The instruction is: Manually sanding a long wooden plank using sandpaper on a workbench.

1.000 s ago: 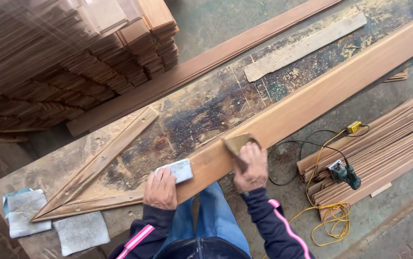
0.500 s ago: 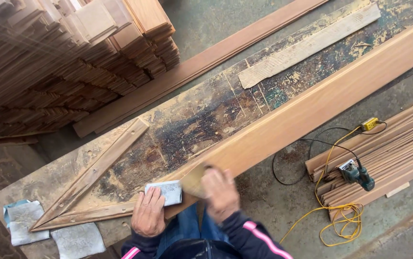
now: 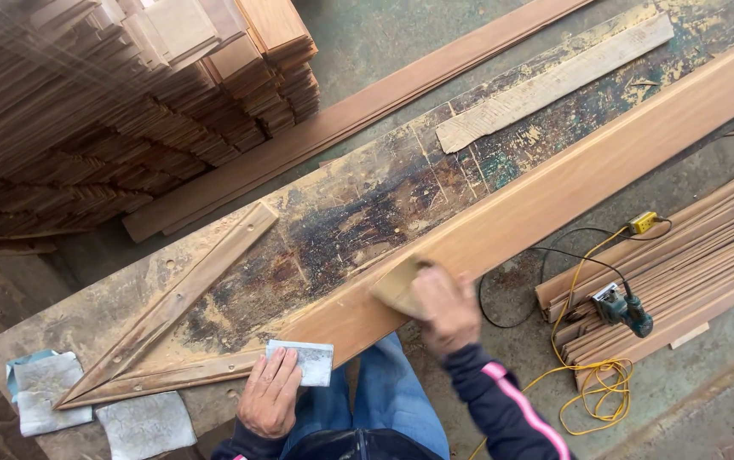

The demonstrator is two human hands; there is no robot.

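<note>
A long, pale wooden board (image 3: 554, 183) lies diagonally along the near edge of a worn workbench (image 3: 358, 213), its near end by the person's lap and its far end running out of view at upper right. The right hand (image 3: 445, 305) presses a tan sheet of sandpaper (image 3: 395, 288) flat on the board's face, fingers closed over it; the left hand (image 3: 271, 393) grips a grey sanding pad (image 3: 303, 361) against the board's near end. The board overhangs the bench edge on the right-hand side — a hard push there could likely tip or slide it off toward the floor, and the left hand is all that appears to pin it. The folded sheet could also slip from under the palm and leave knuckles scraping the wood edge. The bench top is scarred and stained dark, dusted with sawdust, with a mitred triangular frame (image 3: 171, 319) of strips lying on it and a strip of rough board (image 3: 554, 81) farther up. Two grey cloth-like sheets (image 3: 94, 400) sit at its left corner. Beyond the bench rises a tall stack of cut wood pieces (image 3: 120, 111); on the concrete floor to the right lie a bundle of thin slats (image 3: 682, 273), a green power tool (image 3: 622, 308) on them, and a loose yellow cord (image 3: 592, 388) — a snag for feet.
</note>
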